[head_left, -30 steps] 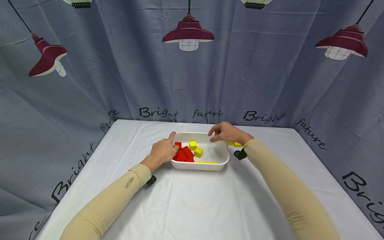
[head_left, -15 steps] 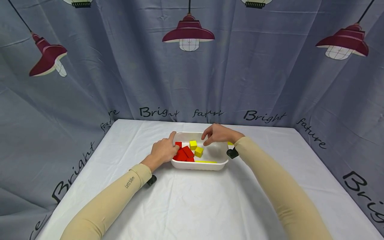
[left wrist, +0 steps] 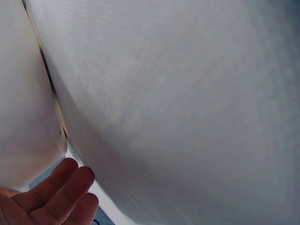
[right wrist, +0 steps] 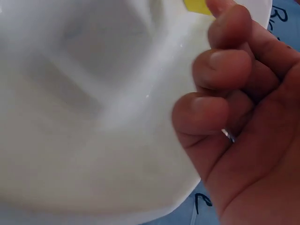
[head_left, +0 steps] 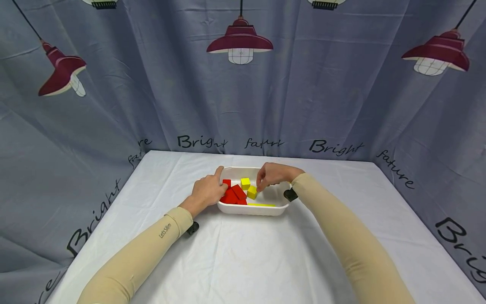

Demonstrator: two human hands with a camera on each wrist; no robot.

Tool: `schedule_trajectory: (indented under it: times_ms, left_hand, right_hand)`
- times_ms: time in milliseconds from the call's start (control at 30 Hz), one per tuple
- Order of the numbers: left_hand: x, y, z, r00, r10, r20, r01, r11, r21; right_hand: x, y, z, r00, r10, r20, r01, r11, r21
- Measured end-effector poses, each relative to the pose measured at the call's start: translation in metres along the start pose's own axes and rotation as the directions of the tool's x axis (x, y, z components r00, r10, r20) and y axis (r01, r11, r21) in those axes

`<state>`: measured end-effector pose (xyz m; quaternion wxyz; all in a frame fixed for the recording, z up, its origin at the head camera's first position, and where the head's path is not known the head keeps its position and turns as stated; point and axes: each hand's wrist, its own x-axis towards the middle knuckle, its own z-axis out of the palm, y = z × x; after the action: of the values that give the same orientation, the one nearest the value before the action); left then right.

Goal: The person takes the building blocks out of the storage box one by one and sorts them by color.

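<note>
A white plastic tray [head_left: 231, 208] stands on the table, with my left hand [head_left: 206, 191] gripping its left wall. The thumb lies inside over the rim, and the index finger stretches along the edge. In the left wrist view, the other fingers [left wrist: 77, 187] lie along the outside. My right hand [head_left: 275, 174] reaches down into the tray, its thumb and fingertips pinching at the right side of a yellow cube [head_left: 251, 192]. The right wrist view shows curled fingers beside that yellow cube [right wrist: 197, 5], only partly in frame. Another yellow cube [head_left: 245, 183] sits just behind.
Several red blocks [head_left: 233, 195] are heaped at the tray's left end. A yellow strip [head_left: 262, 205] shows along the tray's near inner wall. White cloth [head_left: 250, 257] covers the table, and a grey-blue printed curtain [head_left: 182, 97] hangs around it.
My right hand has moved left and down from the tray's right rim to the nearer yellow cube, its fingertips drawing together. The left hand stays on the tray. Yellow blocks right of the tray are now hidden.
</note>
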<state>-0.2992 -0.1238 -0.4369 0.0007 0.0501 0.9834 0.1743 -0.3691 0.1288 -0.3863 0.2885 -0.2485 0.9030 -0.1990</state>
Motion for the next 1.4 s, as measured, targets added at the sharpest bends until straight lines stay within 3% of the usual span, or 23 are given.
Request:
schedule_trajectory:
  times_ms: [233,433,733,967,1400]
  left_hand:
    - [0.001,0.001,-0.002,1.0,-0.012,0.007,0.012,1.0,0.004]
    - [0.0,0.0,0.001,1.0,-0.013,0.012,0.013,1.0,0.002]
    - [0.0,0.0,0.002,1.0,-0.01,0.009,0.01,1.0,0.014]
    - [0.001,-0.001,0.002,1.0,-0.006,0.01,0.006,1.0,0.012]
    - [0.001,0.001,0.002,1.0,-0.021,0.015,0.021,1.0,0.01]
  right_hand:
    - [0.002,-0.007,0.003,0.98,0.08,0.182,-0.068,0.995,-0.067]
    - [0.006,-0.01,0.011,0.948,0.187,0.26,-0.146,0.975,-0.168]
    - [0.011,-0.014,0.02,0.925,0.273,0.263,-0.195,0.938,-0.287]
    - [0.011,-0.019,0.019,0.928,0.293,0.231,-0.21,0.922,-0.326]
    - [0.016,-0.006,0.012,0.941,0.298,0.161,-0.247,0.929,-0.276]
